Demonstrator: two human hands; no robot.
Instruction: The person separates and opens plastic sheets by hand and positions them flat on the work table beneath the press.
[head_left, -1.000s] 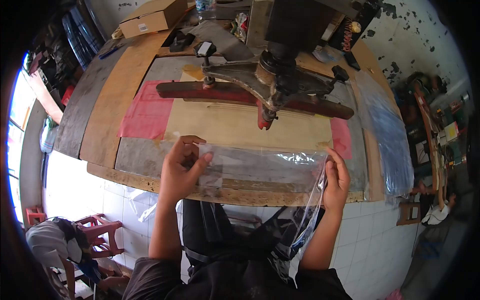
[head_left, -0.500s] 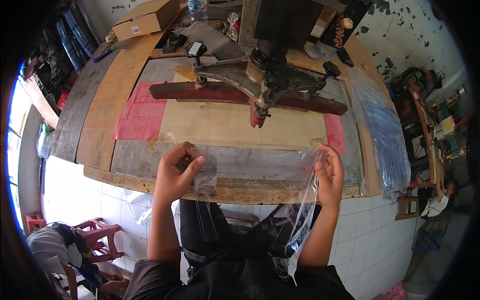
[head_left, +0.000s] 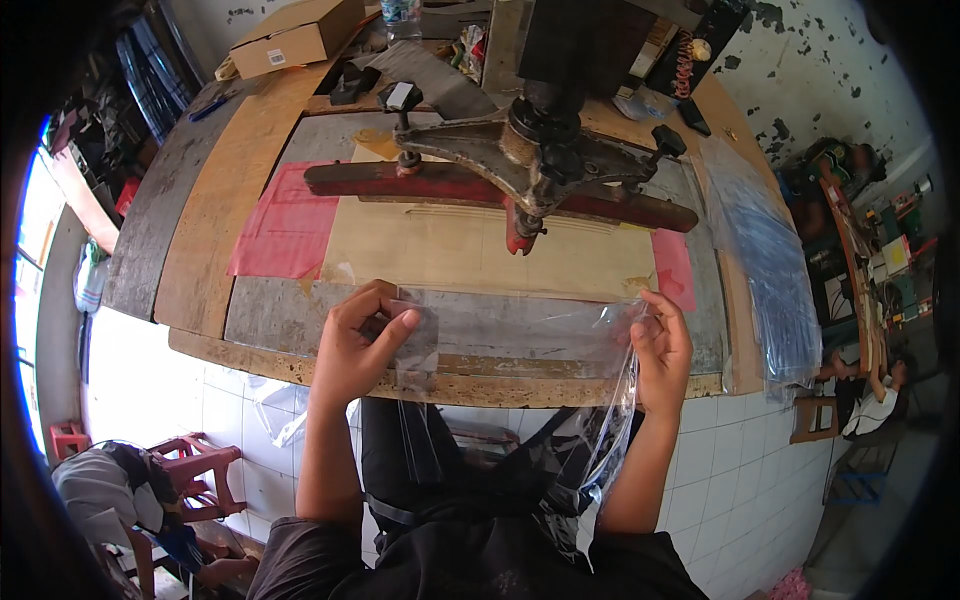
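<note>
A clear plastic sheet (head_left: 520, 335) stretches between my two hands, its loose part hanging down over the table's front edge toward my lap. My left hand (head_left: 365, 335) pinches its left end between thumb and fingers. At the other end, my right hand (head_left: 660, 345) grips the gathered plastic near its upper corner. Just beyond the sheet lies a cream-coloured backing sheet (head_left: 480, 255) with red pieces (head_left: 285, 225) at its sides, flat on the grey metal plate (head_left: 270, 315). Over it stands a press head with a red bar (head_left: 640, 208).
A stack of clear plastic sheets (head_left: 755, 255) lies on the table's right side. A cardboard box (head_left: 295, 40) and a water bottle (head_left: 402, 18) stand at the back. Red stools (head_left: 195, 465) are at lower left. Another person (head_left: 875, 410) sits at far right.
The view has shifted slightly. Both hands keep their hold on the plastic sheet, which now sags a little more loosely by the right hand.
</note>
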